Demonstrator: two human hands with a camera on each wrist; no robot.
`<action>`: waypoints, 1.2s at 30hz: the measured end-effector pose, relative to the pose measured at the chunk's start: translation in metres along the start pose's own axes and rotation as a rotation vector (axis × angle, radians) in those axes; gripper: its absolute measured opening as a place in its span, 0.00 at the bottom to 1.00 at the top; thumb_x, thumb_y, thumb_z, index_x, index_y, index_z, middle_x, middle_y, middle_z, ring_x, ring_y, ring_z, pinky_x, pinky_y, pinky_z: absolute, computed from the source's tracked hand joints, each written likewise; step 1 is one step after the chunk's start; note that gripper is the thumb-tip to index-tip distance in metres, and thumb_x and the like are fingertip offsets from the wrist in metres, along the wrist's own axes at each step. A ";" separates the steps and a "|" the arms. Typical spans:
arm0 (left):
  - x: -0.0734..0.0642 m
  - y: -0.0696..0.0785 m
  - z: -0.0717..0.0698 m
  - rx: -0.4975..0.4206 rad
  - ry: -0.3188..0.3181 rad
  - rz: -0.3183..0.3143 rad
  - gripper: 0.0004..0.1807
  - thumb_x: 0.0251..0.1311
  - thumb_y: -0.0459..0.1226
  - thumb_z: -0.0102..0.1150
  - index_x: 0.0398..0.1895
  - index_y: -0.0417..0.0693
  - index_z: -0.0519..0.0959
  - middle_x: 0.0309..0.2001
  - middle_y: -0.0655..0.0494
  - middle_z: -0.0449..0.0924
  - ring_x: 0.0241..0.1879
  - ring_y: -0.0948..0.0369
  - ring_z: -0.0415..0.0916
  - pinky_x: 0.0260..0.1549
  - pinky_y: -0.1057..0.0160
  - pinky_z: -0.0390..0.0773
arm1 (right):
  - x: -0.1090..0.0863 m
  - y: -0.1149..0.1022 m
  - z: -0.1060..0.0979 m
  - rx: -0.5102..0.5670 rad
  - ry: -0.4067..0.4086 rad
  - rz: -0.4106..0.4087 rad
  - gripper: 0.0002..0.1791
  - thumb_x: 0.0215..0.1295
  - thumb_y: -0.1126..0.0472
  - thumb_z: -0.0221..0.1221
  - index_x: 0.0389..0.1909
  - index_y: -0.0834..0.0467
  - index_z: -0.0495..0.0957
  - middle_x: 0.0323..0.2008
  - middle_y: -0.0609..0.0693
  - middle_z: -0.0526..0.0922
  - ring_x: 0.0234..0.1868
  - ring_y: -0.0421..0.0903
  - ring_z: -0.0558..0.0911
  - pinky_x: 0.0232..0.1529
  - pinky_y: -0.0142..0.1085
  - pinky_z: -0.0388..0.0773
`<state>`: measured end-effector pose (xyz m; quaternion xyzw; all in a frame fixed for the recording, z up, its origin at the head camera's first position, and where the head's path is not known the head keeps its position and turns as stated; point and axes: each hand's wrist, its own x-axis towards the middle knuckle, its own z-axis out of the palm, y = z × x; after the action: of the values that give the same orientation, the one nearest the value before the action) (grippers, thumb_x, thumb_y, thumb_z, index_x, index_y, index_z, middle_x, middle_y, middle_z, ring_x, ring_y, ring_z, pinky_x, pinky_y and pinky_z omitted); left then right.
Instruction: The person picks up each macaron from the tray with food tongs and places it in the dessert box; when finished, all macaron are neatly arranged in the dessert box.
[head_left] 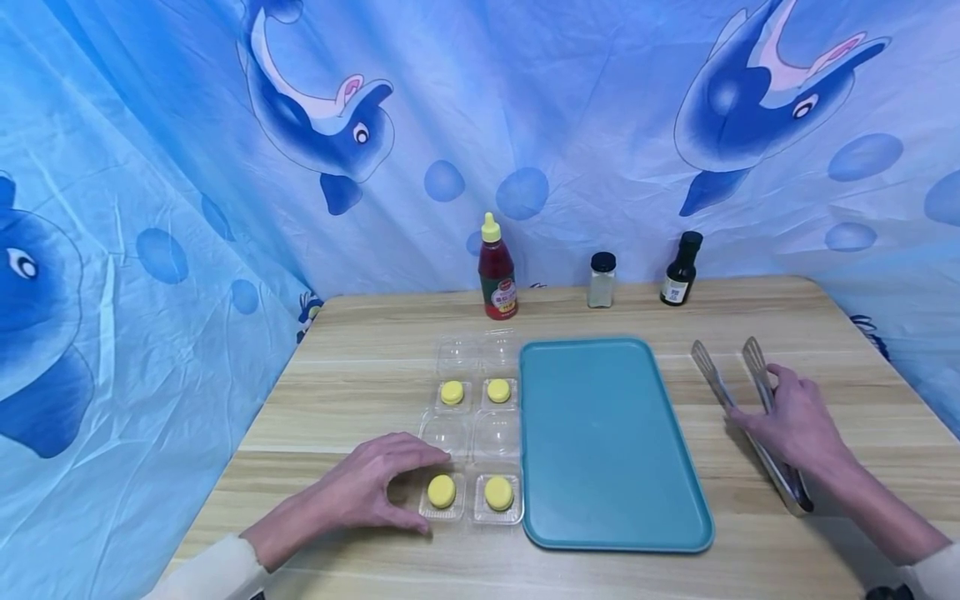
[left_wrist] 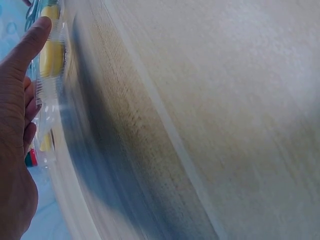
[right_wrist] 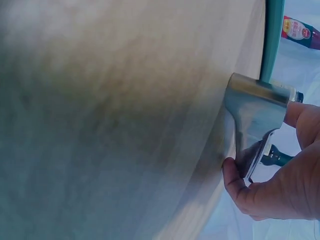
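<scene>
In the head view my left hand (head_left: pixel 367 483) curves loosely beside the front-left clear plastic box (head_left: pixel 431 510), thumb at its near corner and fingers by its raised lid. Inside lies a small round yellow piece (head_left: pixel 441 491), macaron-like. Similar yellow pieces (head_left: pixel 498 492) sit in the other lidded boxes, all standing with lids folded back. In the left wrist view, the thumb overlaps the boxes' edge (left_wrist: pixel 59 30). My right hand (head_left: pixel 798 421) grips metal tongs (head_left: pixel 780 479) right of the tray, thumb and fingers on either arm, slotted tips spread and pointing away from me.
A blue-green tray (head_left: pixel 611 442) lies mid-table, just right of the boxes. Along the back stand a red sauce bottle (head_left: pixel 497 275) with a yellow cap, a black-lidded glass jar (head_left: pixel 602 282) and a dark bottle (head_left: pixel 678 271). A dolphin-print curtain (head_left: pixel 570 108) hangs behind the table.
</scene>
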<state>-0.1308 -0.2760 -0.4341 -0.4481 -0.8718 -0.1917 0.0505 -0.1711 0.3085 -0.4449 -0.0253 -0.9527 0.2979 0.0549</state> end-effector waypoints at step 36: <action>0.073 -0.038 -0.058 0.012 0.002 -0.220 0.53 0.58 0.49 0.80 0.83 0.48 0.62 0.78 0.47 0.67 0.75 0.46 0.68 0.74 0.41 0.67 | 0.031 -0.145 0.016 0.060 -0.066 -0.529 0.47 0.69 0.56 0.72 0.82 0.64 0.58 0.76 0.68 0.66 0.74 0.69 0.68 0.68 0.68 0.71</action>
<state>-0.2093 -0.2627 -0.3724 -0.3493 -0.9167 -0.1915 0.0328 -0.2057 0.1832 -0.3724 0.2357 -0.9183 0.3019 0.1005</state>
